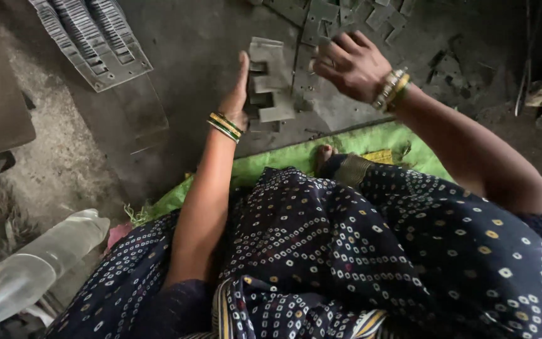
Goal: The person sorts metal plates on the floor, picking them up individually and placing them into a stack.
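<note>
Our left hand (236, 94) grips a stack of E-shaped metal plates (270, 80) above the floor (183, 56); to its right, our right hand (349, 63) hovers with loosely curled, empty fingers over scattered metal pieces (346, 16).

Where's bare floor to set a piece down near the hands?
Bare patch: grey floor between the ribbed stacks and the E-shaped stack at the left hand. Crowded: loose plates beyond the right hand.
</note>
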